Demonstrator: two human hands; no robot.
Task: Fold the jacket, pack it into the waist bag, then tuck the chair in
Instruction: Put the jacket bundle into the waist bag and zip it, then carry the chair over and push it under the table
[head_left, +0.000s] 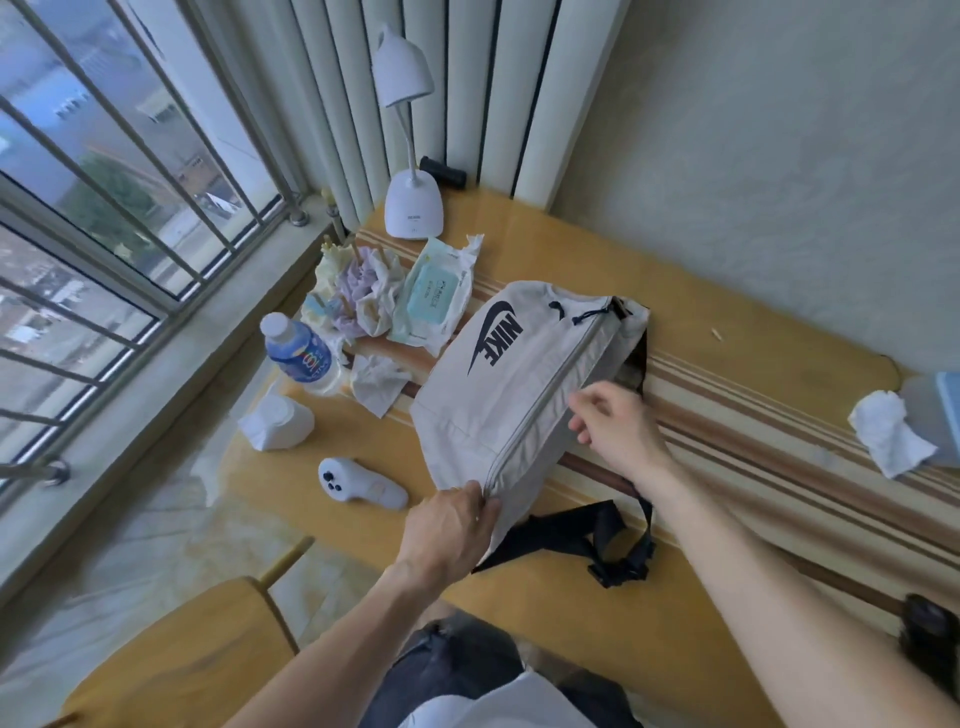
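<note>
A light grey waist bag (498, 384) with a dark logo lies bulging on the yellow wooden table (363, 566), its zipper running along the top edge. My left hand (452, 525) pinches the near end of the bag by the zipper. My right hand (615, 423) pinches the zipper line about halfway along. The bag's black strap and buckle (597, 545) trail toward me on the table. The jacket is not visible. A yellow wooden chair (182, 660) stands at the lower left, out from the table.
Left of the bag are a water bottle (301, 353), a white controller (363, 488), a white container (278, 421), crumpled tissues (376, 382), a wet-wipes pack (434, 293) and a desk lamp (413, 205). Another tissue (888, 431) lies at the right. A window is at the left.
</note>
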